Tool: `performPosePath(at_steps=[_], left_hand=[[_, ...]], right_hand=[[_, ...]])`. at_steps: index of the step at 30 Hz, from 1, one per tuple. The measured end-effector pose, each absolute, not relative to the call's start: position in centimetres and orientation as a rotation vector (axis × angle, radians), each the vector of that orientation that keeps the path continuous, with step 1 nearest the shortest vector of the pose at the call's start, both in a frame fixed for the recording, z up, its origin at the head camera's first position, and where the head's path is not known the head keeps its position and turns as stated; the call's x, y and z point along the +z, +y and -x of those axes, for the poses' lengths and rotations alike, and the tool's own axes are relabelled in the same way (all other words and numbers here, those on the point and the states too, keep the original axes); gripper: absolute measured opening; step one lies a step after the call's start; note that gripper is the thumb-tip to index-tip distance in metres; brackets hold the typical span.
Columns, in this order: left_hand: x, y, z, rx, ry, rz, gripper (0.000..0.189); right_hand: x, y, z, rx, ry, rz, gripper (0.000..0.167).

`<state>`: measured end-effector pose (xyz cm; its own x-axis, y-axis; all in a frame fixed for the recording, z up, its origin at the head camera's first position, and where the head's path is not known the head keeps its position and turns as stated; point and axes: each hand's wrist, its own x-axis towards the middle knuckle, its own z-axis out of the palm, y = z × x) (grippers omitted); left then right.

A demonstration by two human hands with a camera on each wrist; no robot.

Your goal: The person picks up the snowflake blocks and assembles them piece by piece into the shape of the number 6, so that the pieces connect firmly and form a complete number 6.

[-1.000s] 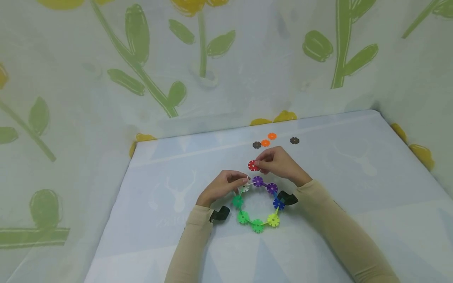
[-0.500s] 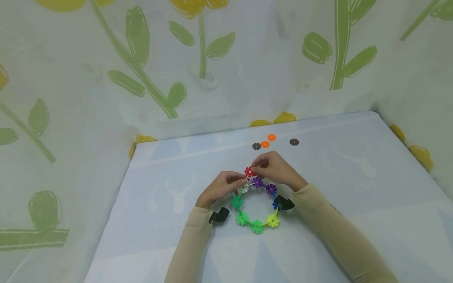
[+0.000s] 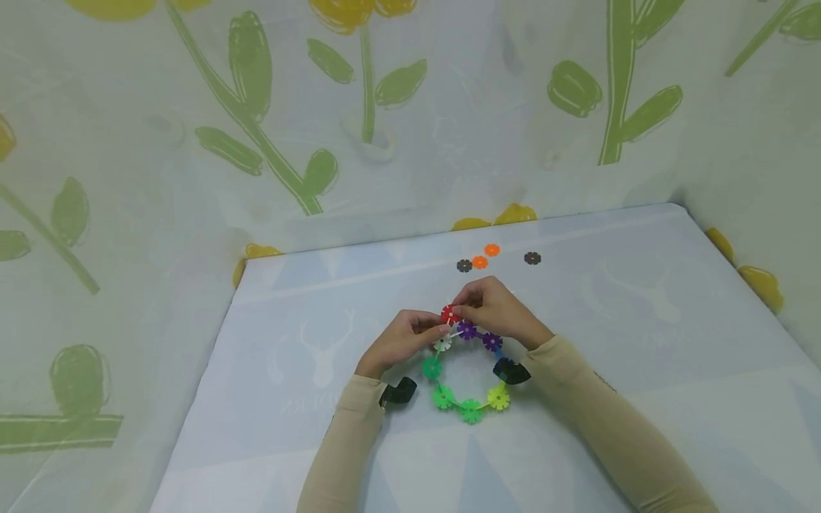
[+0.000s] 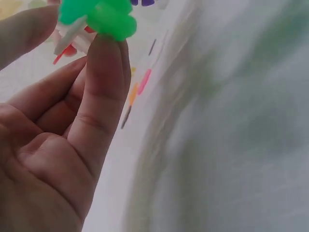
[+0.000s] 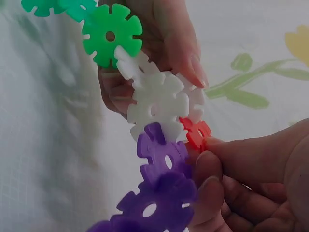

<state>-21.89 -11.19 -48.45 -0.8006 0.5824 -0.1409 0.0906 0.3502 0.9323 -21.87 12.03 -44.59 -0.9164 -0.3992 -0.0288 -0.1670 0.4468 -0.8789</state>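
Note:
A ring of interlocking snowflake discs, with green discs (image 3: 471, 411), a yellow disc (image 3: 498, 398), purple discs (image 5: 149, 195) and white discs (image 5: 161, 99), is between my hands over the table. My left hand (image 3: 399, 340) pinches the ring at its white part, thumb and fingers on the discs. A red snowflake disc (image 3: 449, 313) is pinched between thumb and fingers of my right hand (image 3: 499, 308). In the right wrist view its edge meets a white disc beside the purple ones. A blue disc is mostly hidden behind the black wrist camera.
Two orange discs (image 3: 492, 250) and a dark disc (image 3: 465, 266) lie close together beyond my hands. Another dark disc (image 3: 532, 258) lies further right. The pale patterned tabletop (image 3: 282, 399) ends at a flower-printed curtain (image 3: 449, 142) behind and at the sides.
My right hand has brought the red disc down and left to the white part of the ring. My left hand keeps its hold, and the ring's near side has shifted slightly right.

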Motion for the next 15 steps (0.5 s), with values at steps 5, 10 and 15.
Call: performPosePath(at_steps=[5, 10, 15], left_hand=[[-48.66, -10.93, 21.86, 1.453, 2.183, -0.605, 0.033], [-48.80, -10.63, 21.75, 1.469, 2.171, -0.606, 0.035], [-49.07, -10.46, 21.63, 1.469, 2.157, -0.592, 0.036]], right_hand=[[-44.51, 11.95, 21.81, -1.436, 2.484, 0.479, 0.011], [-44.39, 11.95, 21.79, -1.434, 2.480, 0.464, 0.011], [-44.80, 12.01, 22.03, -1.409, 2.481, 0.508, 0.010]])
